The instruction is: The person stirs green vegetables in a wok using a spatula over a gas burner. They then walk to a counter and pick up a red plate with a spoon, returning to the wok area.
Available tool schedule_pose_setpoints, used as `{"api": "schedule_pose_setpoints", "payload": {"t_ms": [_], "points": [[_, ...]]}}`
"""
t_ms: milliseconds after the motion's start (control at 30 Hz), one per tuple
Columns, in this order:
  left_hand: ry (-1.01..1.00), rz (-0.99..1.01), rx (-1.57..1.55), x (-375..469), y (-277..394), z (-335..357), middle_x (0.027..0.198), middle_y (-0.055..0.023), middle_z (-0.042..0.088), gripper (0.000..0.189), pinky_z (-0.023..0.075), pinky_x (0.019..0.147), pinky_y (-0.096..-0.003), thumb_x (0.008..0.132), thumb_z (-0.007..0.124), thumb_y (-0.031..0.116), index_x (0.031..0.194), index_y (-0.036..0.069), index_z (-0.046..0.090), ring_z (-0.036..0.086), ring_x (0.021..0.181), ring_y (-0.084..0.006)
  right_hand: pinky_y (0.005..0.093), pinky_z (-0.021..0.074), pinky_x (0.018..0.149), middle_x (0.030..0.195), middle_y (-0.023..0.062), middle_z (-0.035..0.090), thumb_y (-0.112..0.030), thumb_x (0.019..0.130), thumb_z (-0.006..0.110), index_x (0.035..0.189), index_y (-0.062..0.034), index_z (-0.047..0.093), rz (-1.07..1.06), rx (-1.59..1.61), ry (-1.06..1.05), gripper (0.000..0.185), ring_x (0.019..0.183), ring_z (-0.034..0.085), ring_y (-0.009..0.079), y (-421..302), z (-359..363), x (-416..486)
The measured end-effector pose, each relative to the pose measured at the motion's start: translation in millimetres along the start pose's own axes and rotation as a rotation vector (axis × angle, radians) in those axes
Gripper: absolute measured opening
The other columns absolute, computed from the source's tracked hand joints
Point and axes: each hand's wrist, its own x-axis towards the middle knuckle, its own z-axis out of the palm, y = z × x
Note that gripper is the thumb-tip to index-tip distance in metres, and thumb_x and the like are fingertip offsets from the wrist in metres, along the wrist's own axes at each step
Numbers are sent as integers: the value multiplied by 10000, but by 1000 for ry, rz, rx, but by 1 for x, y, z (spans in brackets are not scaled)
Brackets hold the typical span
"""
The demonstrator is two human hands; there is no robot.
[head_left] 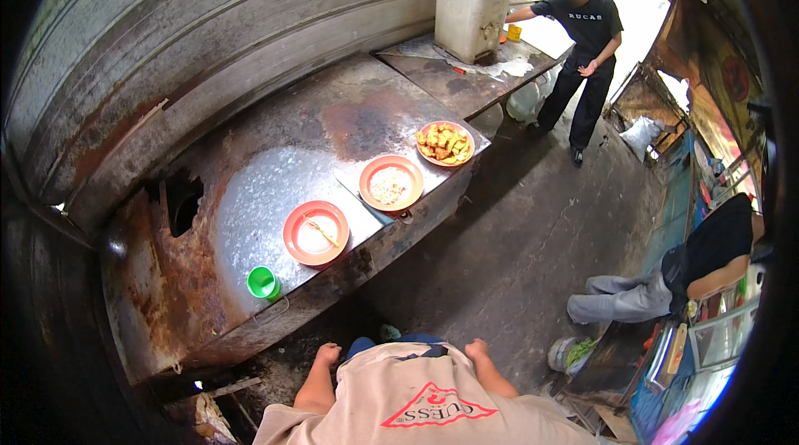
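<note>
Both my hands hang at my sides, apart from the worktable. My left hand [328, 354] is near the front edge of the rusty metal worktable [206, 314]; its fingers look curled, but whether it holds anything is unclear. My right hand [477, 349] is over the floor side, also with curled fingers. Along the table's front edge stand a green plastic cup [263, 283], an orange plate [316, 233] with a yellow-handled utensil [328, 236], an orange plate [391, 183] with chopped pale food, and a plate of golden fried food [444, 144].
A person in black [585, 39] stands beyond a water dispenser [472, 17] on a further table. Another person in grey trousers [630, 298] is at the right, near a stall counter. A bucket with greens [562, 354] stands on the floor. The tabletop has a jagged hole [186, 205].
</note>
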Motion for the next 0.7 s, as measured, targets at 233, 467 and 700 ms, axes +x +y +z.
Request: {"api": "schedule_pose_setpoints", "payload": {"t_ms": [233, 467, 700], "points": [[107, 63, 33, 12, 3, 0, 1120, -215, 565, 721, 484, 736, -359, 772, 628, 152, 1384, 42, 264, 591, 905, -267, 376, 196, 1101, 1411, 247, 272, -127, 766, 489, 1361, -103, 371, 51, -31, 182, 606, 1332, 238, 344, -2, 3, -12], [233, -55, 98, -58, 59, -15, 1314, -284, 381, 899, 393, 980, -401, 736, 621, 207, 1438, 150, 63, 447, 1186, -353, 347, 270, 1069, 1335, 249, 385, -84, 765, 460, 1359, -82, 366, -36, 120, 179, 601, 1268, 365, 321, -5, -8, -29], [277, -125, 79, -60, 56, -12, 1386, -324, 194, 976, 324, 1034, -429, 734, 613, 183, 1431, 216, -70, 343, 1247, -418, 336, 330, 1031, 1266, 164, 507, -109, 708, 481, 1299, -73, 455, -97, 4, -11, 592, 1198, 467, 286, 10, 9, -1]]}}
